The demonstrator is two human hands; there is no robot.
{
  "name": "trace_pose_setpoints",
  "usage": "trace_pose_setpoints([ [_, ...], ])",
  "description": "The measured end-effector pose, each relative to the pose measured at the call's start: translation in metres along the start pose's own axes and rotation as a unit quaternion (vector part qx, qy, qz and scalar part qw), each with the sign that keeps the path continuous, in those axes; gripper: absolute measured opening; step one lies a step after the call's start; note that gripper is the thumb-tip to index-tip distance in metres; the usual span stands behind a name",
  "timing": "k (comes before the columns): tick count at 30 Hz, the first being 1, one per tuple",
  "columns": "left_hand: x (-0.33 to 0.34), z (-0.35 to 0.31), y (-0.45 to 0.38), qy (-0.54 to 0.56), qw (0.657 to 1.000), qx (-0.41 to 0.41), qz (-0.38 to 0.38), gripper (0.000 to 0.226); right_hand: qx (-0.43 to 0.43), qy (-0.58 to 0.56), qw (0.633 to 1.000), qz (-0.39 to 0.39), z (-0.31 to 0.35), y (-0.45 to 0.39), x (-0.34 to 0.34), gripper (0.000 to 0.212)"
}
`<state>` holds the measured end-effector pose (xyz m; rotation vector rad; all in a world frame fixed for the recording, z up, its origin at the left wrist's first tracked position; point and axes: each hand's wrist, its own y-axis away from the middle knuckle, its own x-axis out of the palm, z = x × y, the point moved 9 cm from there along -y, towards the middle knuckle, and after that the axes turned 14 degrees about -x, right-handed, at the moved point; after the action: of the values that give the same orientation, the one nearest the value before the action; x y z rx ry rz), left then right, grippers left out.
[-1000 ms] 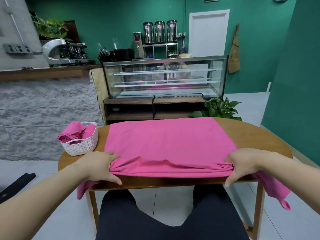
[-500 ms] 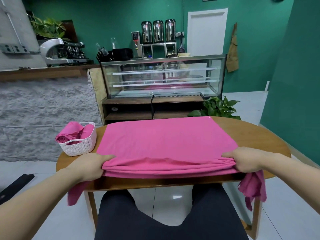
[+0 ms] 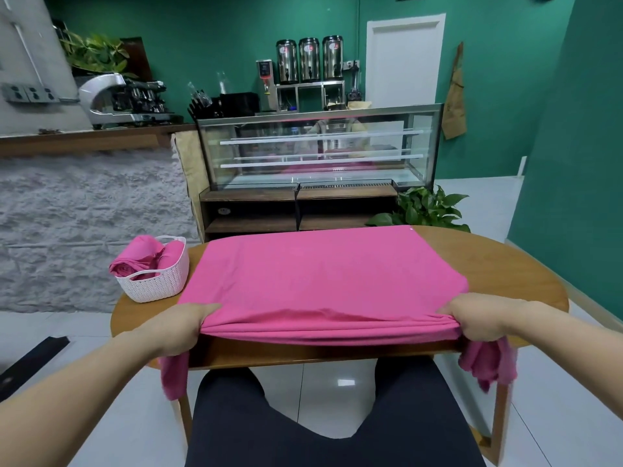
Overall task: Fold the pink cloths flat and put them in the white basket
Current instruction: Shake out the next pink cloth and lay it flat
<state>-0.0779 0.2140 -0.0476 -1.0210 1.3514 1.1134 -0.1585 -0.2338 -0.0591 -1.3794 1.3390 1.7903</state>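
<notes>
At lower centre, the left hand (image 3: pixel 175 326) and right hand (image 3: pixel 478 320) each hold a tight grip on the bunched near edge of the pink cloth (image 3: pixel 320 274), spread over the table (image 3: pixel 512 264). It looks soft, light and limp, so the gathered corners are best for holding. Loose ends dangle below. At middle left, the white basket (image 3: pixel 158 281) already holds rolled pink cloths.

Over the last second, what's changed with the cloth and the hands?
Both hands, left and right, have kept their grip on the near edge of the spread pink cloth and gathered more of it in: the ends hanging off the wooden table have shortened and bunched under the hands. The white basket with its rolled pink cloths stayed put.
</notes>
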Motion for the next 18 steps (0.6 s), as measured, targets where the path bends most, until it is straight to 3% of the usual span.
trace_pose_setpoints([
  [4,-0.003,0.000,-0.001,-0.082,0.995,-0.015,-0.051,0.067,-0.010,-0.007,1.000,-0.021,-0.002,0.000,0.000,0.040],
  [7,-0.006,-0.003,0.003,-0.127,0.990,-0.016,-0.060,0.062,-0.044,-0.022,0.997,-0.055,-0.002,0.003,0.000,0.003],
  [10,0.001,-0.002,0.001,-0.156,0.987,-0.029,-0.029,0.093,-0.051,0.020,0.998,-0.034,-0.003,0.008,0.001,0.045],
  [11,0.006,-0.001,0.000,-0.170,0.985,-0.033,-0.013,0.094,-0.041,0.044,0.998,-0.022,-0.004,0.006,0.004,0.047],
  [12,0.008,-0.003,-0.002,-0.172,0.985,-0.028,-0.011,0.080,-0.034,0.077,0.996,-0.013,-0.003,0.005,0.004,0.038],
  [14,0.010,-0.003,-0.010,-0.152,0.988,-0.009,-0.037,0.029,-0.013,0.104,0.994,-0.008,-0.009,-0.001,0.005,0.008],
  [15,0.009,-0.001,-0.011,-0.134,0.990,-0.005,-0.043,0.020,0.009,0.088,0.996,0.001,-0.017,-0.002,0.008,0.005],
  [18,0.009,0.010,-0.015,0.003,1.000,-0.010,-0.021,0.035,0.019,0.049,0.998,-0.014,-0.028,-0.001,0.006,0.019],
])
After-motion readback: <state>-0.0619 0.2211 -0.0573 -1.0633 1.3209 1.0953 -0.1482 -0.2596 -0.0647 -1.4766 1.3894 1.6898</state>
